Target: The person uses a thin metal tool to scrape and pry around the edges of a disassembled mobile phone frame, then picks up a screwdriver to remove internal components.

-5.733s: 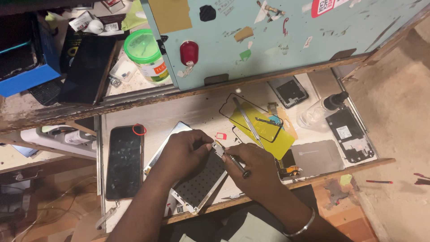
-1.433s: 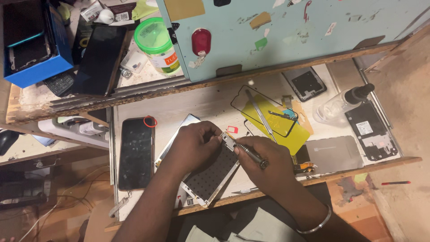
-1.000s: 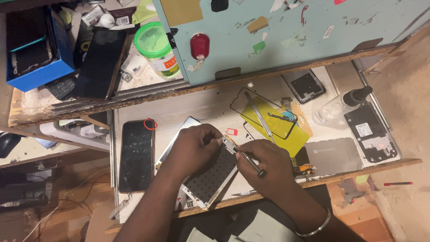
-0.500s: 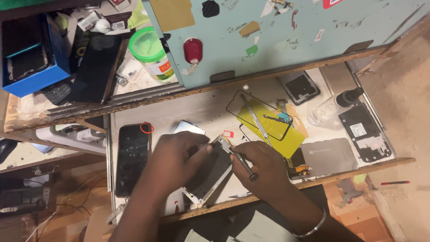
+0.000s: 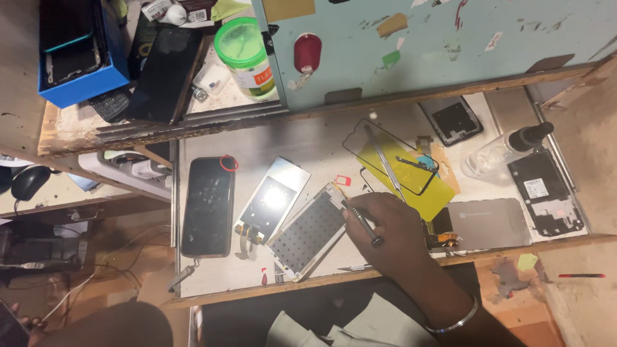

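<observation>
Cluttered repair surface (image 5: 212,283): right hand (image 5: 389,234) pinches a thin dark tool (image 5: 361,223), tip touching the phone frame's (image 5: 308,232) upper corner. Frame lies diagonally just left of it. Left hand's out of view.

We are looking at what seems a phone repair workshop: a worn wooden bench (image 5: 257,292) strewn with a dark phone (image 5: 207,205), detached screen panels (image 5: 273,202), back covers (image 5: 547,191), tweezers (image 5: 384,164).
</observation>
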